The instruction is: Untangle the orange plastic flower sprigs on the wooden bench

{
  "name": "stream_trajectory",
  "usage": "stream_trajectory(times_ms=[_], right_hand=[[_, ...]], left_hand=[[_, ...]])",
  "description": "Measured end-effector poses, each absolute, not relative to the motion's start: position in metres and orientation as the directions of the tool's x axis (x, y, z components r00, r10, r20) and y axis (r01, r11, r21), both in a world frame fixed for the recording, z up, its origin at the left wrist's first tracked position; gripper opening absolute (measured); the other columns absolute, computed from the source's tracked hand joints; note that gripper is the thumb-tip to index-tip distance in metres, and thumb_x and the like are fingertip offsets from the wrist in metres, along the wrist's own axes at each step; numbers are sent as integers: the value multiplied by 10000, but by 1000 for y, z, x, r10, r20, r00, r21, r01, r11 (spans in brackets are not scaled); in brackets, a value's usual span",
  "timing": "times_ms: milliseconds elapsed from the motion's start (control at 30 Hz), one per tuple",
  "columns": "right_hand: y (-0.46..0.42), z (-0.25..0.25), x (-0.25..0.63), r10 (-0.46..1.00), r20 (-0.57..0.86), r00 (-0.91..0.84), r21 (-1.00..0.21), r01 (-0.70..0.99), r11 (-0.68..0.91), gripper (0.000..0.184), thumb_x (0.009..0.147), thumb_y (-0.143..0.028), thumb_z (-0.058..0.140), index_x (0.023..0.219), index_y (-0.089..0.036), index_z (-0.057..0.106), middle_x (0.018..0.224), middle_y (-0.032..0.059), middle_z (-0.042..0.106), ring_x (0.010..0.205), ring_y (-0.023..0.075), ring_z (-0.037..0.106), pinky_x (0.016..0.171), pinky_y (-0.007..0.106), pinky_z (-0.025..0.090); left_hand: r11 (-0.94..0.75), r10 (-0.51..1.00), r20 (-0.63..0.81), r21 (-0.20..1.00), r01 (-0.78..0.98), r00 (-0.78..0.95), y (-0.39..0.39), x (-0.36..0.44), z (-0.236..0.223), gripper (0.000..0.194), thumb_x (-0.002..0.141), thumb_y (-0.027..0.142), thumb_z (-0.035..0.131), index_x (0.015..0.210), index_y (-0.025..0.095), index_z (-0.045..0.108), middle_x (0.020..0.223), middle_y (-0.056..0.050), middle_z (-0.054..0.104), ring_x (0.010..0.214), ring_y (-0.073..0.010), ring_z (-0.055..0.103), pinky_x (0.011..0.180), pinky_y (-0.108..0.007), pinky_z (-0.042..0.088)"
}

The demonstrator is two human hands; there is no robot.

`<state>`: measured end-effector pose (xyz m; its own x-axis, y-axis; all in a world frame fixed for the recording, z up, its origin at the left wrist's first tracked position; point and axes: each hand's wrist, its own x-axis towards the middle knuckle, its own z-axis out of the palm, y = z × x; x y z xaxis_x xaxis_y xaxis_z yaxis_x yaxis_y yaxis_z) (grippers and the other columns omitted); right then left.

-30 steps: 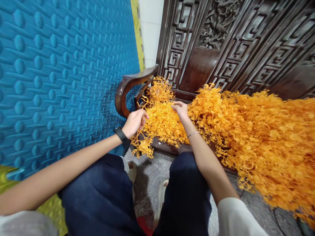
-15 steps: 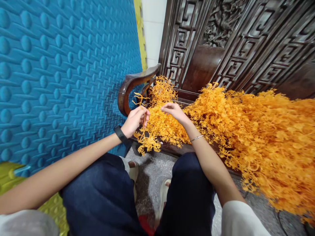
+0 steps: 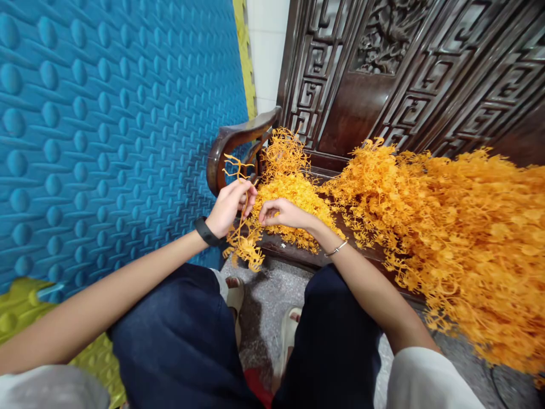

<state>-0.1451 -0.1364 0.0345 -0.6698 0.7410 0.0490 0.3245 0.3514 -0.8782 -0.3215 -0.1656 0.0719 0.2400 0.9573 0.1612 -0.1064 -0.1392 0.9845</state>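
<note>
A slender, branching sprig of orange, plastic-looking stem and florets [image 3: 246, 250] runs through the grip of the bare left hand [image 3: 232, 207], which is closed on it between thumb and fingers. Its thin forked ends stand up above the knuckles, against the glossy dark-brown wooden armrest [image 3: 247, 132], while its feathery floret cluster hangs below the fingers, seen against the front edge of the carved dark-brown wooden settee [image 3: 293, 258] and the speckled grey floor [image 3: 285, 269]. The bare right hand [image 3: 284, 213] sits just beside, apart from the left, its back turned up and its fingers curled towards the sprig (whether anything is pinched in them, I cannot tell). The left forearm, with a black wristband [image 3: 207, 232], slants up and inward from the lower left; the right forearm, wearing a thin silver bangle [image 3: 336, 249], reaches in from the lower right, its wrist angled towards the left hand. Behind the hands, a low pile of bright yellow-orange florets [image 3: 300, 193] lies on the settee, with a looser tangle of bare orange stems [image 3: 284, 153] beyond it near the armrest. A far larger orange heap of florets [image 3: 472, 238] spreads to the right.
</note>
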Motion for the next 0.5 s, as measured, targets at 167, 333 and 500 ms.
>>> stream_trajectory(times_ms=[167, 333, 500], right_hand=[[-140, 38, -142, 751, 112, -651, -898, 258, 357, 178, 711, -236, 668, 857, -164, 596, 876, 30, 632, 811, 136, 579, 800, 315, 461], [-141, 21, -151, 753, 54, -656, -860, 353, 368, 168, 691, -256, 708, 774, -151, 608, 769, 13, 618, 704, 117, 542, 729, 297, 442], [-144, 21, -159, 790, 130, -599, -937, 187, 296, 197, 703, -315, 699, 676, -162, 578, 663, -27, 562, 639, 92, 494, 664, 272, 407]], left_hand=[[-137, 964, 158, 985, -108, 216, -166, -322, 73, 201, 806, 342, 487, 700, 172, 503, 550, 48, 487, 370, -66, 435, 349, -201, 319], [-139, 962, 161, 984, -110, 222, -169, -321, 75, 199, 804, 346, 480, 702, 177, 499, 554, 50, 485, 367, -62, 426, 344, -199, 309], [-80, 989, 78, 997, 17, 128, -166, -323, 71, 166, 733, 304, 583, 695, 180, 479, 570, 56, 464, 425, -68, 432, 350, -193, 312]])
